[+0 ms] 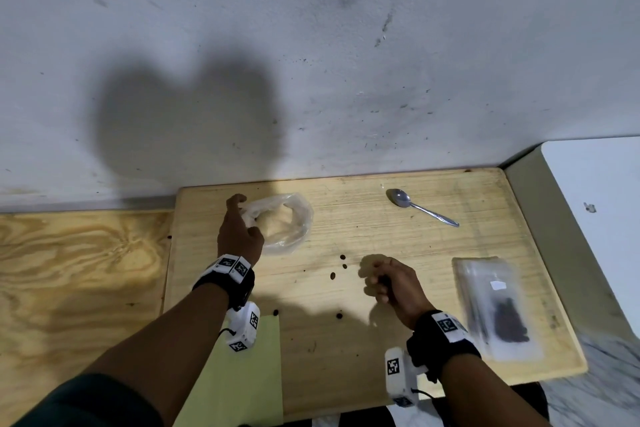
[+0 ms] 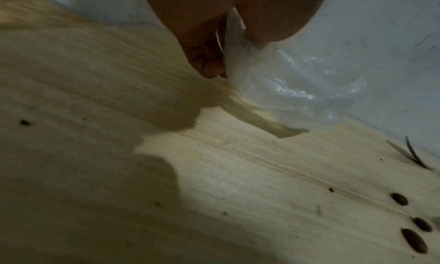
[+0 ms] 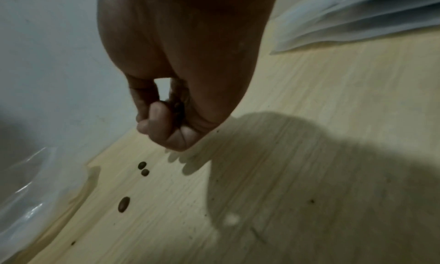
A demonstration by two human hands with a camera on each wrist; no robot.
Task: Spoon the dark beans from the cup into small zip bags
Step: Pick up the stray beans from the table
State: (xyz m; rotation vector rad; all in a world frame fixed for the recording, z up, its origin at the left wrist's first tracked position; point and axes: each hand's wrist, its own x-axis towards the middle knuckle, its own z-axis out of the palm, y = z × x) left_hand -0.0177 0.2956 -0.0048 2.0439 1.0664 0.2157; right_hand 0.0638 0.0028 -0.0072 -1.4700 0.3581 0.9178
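My left hand pinches the rim of a crumpled clear plastic container at the far left of the wooden board; the left wrist view shows the film pinched between thumb and fingers. Near the board's middle my right hand hovers with curled fingers around a few dark beans. Loose beans lie scattered on the board left of it, also seen as beans and beans. A metal spoon lies at the far right, untouched.
A stack of clear zip bags lies at the board's right edge, the top one holding dark beans. A green sheet covers the near left corner. A wall stands just behind the board, plywood on the left, a white surface on the right.
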